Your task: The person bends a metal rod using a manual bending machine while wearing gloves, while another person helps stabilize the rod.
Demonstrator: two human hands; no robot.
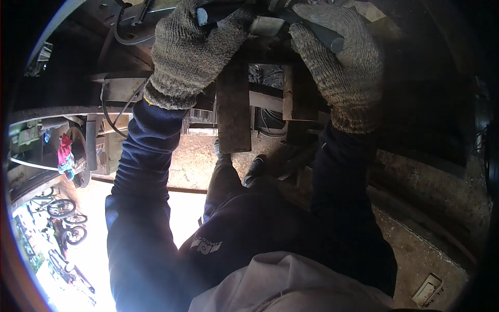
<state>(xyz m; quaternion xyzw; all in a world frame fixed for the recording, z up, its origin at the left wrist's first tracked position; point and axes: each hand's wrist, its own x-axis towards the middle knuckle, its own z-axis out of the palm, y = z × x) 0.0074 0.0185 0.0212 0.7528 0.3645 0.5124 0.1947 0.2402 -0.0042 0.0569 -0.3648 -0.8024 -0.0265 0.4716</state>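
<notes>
Both my hands wear grey knitted gloves and are raised at the top of the head view. My left hand (195, 52) is closed around a dark round bar (224, 13), whose pale cut end sticks out by the thumb. On the other side, my right hand (347, 60) curls around a similar dark bar end (323, 35), thumb beneath it. Whether these are one bent bar or two pieces I cannot tell. Between the hands is a small pale metal block (266, 26). Below it a flat brown plank-like piece (234, 114) hangs down.
Dark frame beams (57, 112) cross around my arms. A thin cable (110, 120) loops left of my left wrist. Red and blue cloth (65, 153) hangs at the left. Bicycles (62, 208) stand in bright light outside. My shoe (254, 169) is on the brown ground.
</notes>
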